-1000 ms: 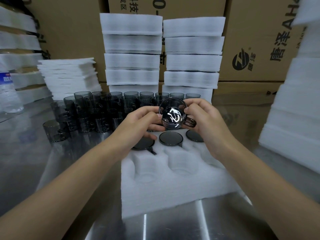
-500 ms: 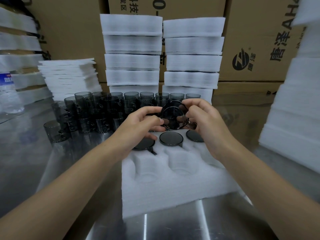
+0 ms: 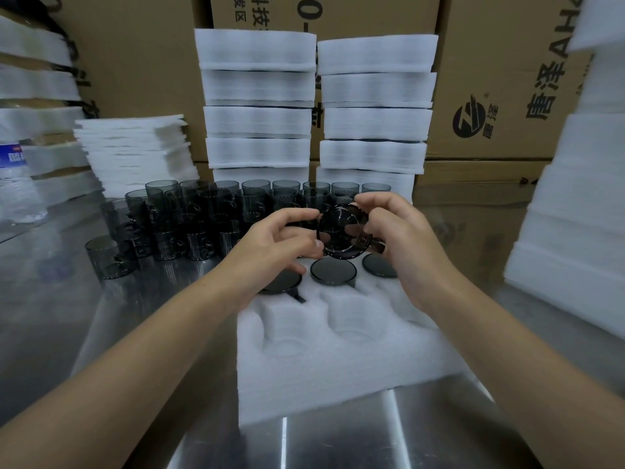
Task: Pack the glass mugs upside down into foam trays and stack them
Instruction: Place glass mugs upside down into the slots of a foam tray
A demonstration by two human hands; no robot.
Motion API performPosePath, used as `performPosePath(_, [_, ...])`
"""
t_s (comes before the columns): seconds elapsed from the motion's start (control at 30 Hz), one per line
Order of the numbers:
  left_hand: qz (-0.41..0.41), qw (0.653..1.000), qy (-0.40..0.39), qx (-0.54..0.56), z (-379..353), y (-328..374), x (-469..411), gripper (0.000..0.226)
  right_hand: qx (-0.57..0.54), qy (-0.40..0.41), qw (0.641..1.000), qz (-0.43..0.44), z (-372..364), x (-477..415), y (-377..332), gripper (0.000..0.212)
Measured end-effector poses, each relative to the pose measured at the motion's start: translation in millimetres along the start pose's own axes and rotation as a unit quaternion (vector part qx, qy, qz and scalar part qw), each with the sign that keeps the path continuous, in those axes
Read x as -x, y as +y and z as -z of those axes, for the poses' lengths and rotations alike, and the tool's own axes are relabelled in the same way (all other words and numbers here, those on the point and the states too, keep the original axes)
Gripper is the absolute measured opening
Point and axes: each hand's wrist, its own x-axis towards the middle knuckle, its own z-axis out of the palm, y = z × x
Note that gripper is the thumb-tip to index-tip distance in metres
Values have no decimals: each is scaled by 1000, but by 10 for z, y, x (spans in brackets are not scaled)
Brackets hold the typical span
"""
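Both hands hold one smoky glass mug in the air above the far edge of the foam tray, over the seated row and touching none of it. The left hand pinches the mug's left rim between thumb and fingers. The right hand curls over the top right rim.

Change: the bright glare seen on the glass a second ago is gone and the mug has rolled slightly in the fingers. Its position has hardly shifted. Reads as mid-flip, still being turned over, not yet lowered.

Orientation: a round face points at the camera, so the long axis runs roughly toward the viewer, tipped a little, not upright. I can't tell through the dark glass whether that face is the mouth or the base. The handle sticks out low right, by the right palm.

Three mugs already sit upside down along the tray's far edge: left, middle and right. The near-edge pockets show empty, and the right one is hidden by the forearm. So the tray is about half filled.

Loose mugs crowd the worktop at far left, in front of the stacked trays.
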Motion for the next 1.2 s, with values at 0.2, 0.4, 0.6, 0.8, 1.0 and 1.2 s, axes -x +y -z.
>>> performPosePath(0.2, [0, 1000, -3, -16, -4, 5, -1, 35, -8, 13, 1000, -16, -5, -16, -5, 26])
performPosePath(0.4, [2, 999, -3, -37, 5, -4, 2, 32, -9, 22, 999, -23, -7, -14, -12, 28])
performPosePath(0.6, [4, 999, -6, -46, 12, -5, 9, 29, -27, 24, 999, -34, -17, -20, -16, 27])
performPosePath(0.8, [9, 998, -12, -63, 6, 6, 5, 39, -22, 24, 999, -33, -7, -12, -14, 26])
performPosePath(1.0, [8, 998, -13, -56, 3, -1, -5, 38, -11, 22, 999, -33, -6, -20, -4, 33])
performPosePath(1.2, [14, 998, -8, -64, 9, -10, -12, 37, 1, 27, 999, -26, -6, -17, 4, 29])
